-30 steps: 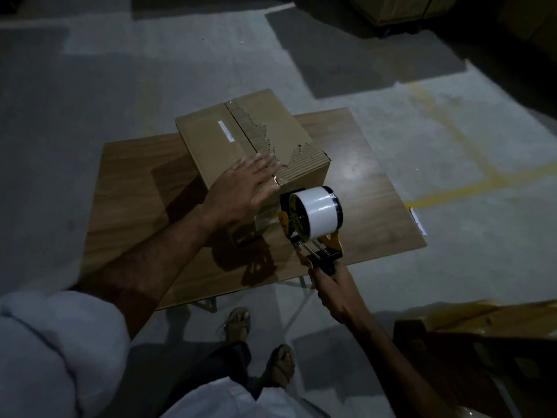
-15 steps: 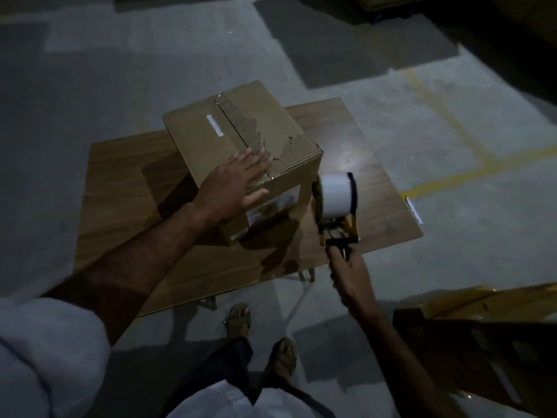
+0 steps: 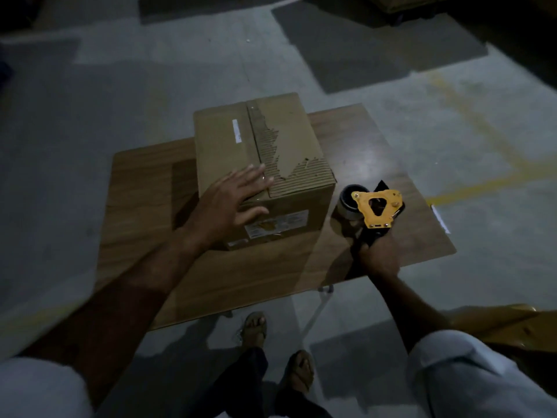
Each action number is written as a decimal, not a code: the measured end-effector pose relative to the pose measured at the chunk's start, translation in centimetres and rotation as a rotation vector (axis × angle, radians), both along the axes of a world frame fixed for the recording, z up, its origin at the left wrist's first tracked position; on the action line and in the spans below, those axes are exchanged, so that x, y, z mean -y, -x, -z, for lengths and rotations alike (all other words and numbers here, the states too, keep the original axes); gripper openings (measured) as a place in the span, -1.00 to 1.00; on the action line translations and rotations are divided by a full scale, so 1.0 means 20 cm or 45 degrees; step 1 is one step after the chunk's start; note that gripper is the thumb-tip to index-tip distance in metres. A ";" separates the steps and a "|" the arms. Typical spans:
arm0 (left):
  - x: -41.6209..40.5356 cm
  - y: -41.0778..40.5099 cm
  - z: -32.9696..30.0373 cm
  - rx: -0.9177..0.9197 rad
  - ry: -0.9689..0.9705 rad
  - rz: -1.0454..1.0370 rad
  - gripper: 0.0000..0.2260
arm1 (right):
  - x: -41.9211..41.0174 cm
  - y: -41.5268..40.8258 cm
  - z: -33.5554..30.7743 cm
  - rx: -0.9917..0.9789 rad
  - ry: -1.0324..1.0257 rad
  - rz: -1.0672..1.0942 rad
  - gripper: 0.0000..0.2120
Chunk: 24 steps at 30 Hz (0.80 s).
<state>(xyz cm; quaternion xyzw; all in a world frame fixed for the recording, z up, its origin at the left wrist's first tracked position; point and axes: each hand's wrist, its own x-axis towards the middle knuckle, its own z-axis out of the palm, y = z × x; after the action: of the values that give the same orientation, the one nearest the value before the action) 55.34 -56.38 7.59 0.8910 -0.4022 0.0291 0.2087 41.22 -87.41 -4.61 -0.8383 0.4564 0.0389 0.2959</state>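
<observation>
The closed brown cardboard box [image 3: 259, 164] sits on the low wooden table [image 3: 144, 206]. The left hand [image 3: 232, 203] presses flat on the box's near top edge; the right hand [image 3: 378, 256] grips the yellow tape dispenser [image 3: 372, 208] just right of the box.

left hand [image 3: 230, 203] presses box [image 3: 256, 152]; right hand [image 3: 378, 254] holds tape dispenser [image 3: 376, 208].

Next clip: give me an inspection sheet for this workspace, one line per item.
Surface: low wooden table, box on it.
Job's things: brown cardboard box, top flaps closed, paper torn along seam; yellow tape dispenser beside its right side.
Clutter: nothing seen.
Hands: left hand flat on box top; right hand grips dispenser handle.
Cables: nothing seen.
Surroundings: dim concrete floor, yellow floor line, another brown carton partly seen at lower right.
</observation>
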 end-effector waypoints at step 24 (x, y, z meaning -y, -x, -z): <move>-0.02 0.06 0.20 0.756 -0.026 -0.182 -0.56 | -0.45 -0.45 -0.23 1.160 0.830 -1.006 -0.43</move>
<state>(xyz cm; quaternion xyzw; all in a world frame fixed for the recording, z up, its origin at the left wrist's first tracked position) 54.19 -56.06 3.52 0.8716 -0.3822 0.2988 0.0705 50.13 -78.42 -0.01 -0.9209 -0.0651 -0.3520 0.1545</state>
